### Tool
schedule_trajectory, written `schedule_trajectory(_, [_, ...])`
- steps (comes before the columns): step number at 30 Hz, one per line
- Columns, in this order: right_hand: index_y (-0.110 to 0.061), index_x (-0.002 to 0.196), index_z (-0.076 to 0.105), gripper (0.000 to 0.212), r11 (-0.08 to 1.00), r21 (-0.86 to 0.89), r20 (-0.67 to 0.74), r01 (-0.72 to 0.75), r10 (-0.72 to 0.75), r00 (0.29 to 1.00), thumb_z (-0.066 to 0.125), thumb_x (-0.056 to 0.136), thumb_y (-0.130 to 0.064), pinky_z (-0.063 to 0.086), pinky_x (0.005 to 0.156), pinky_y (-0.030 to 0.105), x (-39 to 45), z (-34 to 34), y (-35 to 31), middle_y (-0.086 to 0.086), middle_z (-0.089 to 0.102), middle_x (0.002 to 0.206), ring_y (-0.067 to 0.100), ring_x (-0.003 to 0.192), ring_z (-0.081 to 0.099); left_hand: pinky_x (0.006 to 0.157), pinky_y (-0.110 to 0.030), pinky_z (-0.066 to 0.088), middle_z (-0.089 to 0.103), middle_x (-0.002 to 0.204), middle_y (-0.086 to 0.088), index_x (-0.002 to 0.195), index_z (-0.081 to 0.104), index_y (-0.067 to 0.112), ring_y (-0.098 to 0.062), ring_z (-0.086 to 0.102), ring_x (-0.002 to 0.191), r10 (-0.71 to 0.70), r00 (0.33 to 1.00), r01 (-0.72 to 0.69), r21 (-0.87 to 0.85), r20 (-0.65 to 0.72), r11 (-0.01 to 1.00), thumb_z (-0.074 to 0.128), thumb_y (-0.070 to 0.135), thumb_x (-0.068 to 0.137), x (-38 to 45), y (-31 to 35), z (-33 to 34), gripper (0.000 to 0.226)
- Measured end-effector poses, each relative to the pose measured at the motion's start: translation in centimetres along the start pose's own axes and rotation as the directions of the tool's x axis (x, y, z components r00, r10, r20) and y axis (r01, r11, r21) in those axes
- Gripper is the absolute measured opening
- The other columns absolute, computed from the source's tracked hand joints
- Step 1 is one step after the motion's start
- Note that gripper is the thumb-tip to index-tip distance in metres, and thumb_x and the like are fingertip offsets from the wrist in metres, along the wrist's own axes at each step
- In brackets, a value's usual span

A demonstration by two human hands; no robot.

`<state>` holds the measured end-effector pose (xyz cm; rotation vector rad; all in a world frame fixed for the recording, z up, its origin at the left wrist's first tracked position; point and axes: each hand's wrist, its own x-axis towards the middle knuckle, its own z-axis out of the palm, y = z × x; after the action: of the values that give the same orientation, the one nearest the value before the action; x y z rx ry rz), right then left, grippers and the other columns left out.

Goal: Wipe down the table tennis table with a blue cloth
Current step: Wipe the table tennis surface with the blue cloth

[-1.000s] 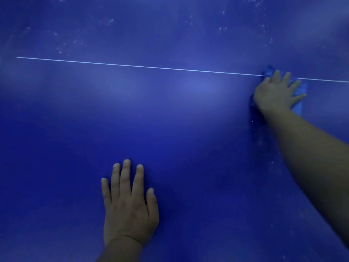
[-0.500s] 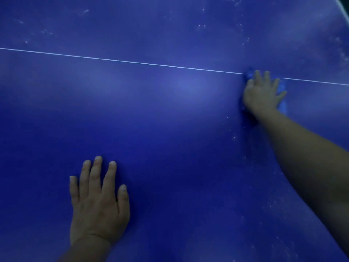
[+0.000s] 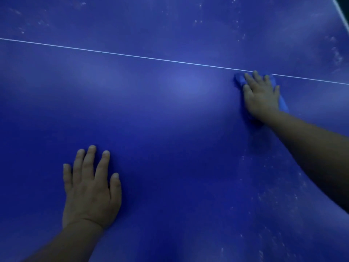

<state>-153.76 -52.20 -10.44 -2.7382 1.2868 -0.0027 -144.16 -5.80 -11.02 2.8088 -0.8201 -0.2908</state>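
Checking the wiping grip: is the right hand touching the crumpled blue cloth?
Touching. The head view shows the right hand pressed flat on the crumpled blue cloth, whose edges stick out around the fingers.

The scene is dimly lit and tinted deep blue. A soft patch of glare is seen on the table (image 3: 170,129) near its white line (image 3: 132,56), and fainter sheen toward the far edge. Dark shadow is cast beside the right forearm (image 3: 311,148). Fine detail is smeared throughout. The line is bowed by wide-angle distortion, and the corners are darkened.
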Motion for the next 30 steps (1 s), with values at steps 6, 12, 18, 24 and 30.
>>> schedule_trajectory(6, [-0.038,0.152,0.032,0.052,0.583,-0.042,0.197,0.811,-0.791,0.579,0.033,0.1,-0.043,0.012,0.115,0.069,-18.4,2.8,-0.6,0.0,0.025,0.163,0.037,0.15,0.017,0.122,-0.055,0.001,0.025,0.16,-0.015,0.148,0.04,0.008,-0.03,0.008,0.151,0.001,1.0,-0.001,-0.017,0.0,1.0,0.022,0.047,0.091,0.0,-0.2,0.1,0.071])
schedule_trajectory(12, [-0.029,0.149,0.039,0.053,0.741,-0.089,0.095,0.665,-0.658,0.747,0.025,0.1,-0.043,0.02,0.113,0.062,-7.3,0.7,1.2,0.01,0.038,0.157,0.04,0.145,0.029,0.122,-0.053,0.0,0.023,0.16,-0.015,0.149,0.039,0.008,-0.029,0.008,0.151,0.014,1.0,-0.014,-0.009,-0.02,1.0,0.024,0.046,0.092,0.0,-0.2,0.3,0.069])
schedule_trajectory(18, [-0.029,0.152,0.036,0.055,0.965,-0.028,0.016,0.262,-0.262,0.965,0.028,0.099,-0.042,0.012,0.117,0.062,-6.2,0.7,-0.9,-0.001,0.027,0.162,0.031,0.15,0.018,0.122,-0.049,-0.004,0.02,0.162,-0.011,0.15,0.036,0.012,-0.025,0.003,0.152,0.008,1.0,-0.009,-0.031,-0.026,0.999,0.024,0.047,0.091,-0.1,-0.1,0.4,0.07])
schedule_trajectory(24, [-0.04,0.152,0.032,0.05,0.465,0.027,0.218,0.885,-0.866,0.449,0.031,0.103,-0.047,0.005,0.118,0.062,-30.3,2.7,0.4,-0.006,0.021,0.164,0.034,0.152,0.014,0.122,-0.049,-0.005,0.017,0.162,-0.011,0.151,0.033,0.014,-0.026,0.002,0.152,0.015,0.999,-0.016,-0.014,-0.037,1.0,0.024,0.048,0.092,-0.4,-0.2,0.6,0.069])
schedule_trajectory(30, [-0.036,0.15,0.033,0.049,0.867,-0.023,0.054,0.497,-0.496,0.867,0.034,0.101,-0.038,0.016,0.115,0.067,-18.9,0.9,-0.3,0.001,0.031,0.16,0.035,0.149,0.024,0.122,-0.05,-0.003,0.019,0.162,-0.011,0.15,0.034,0.015,-0.026,0.004,0.151,0.028,0.997,-0.029,-0.011,-0.075,1.0,0.025,0.054,0.091,-0.3,-0.8,1.0,0.071])
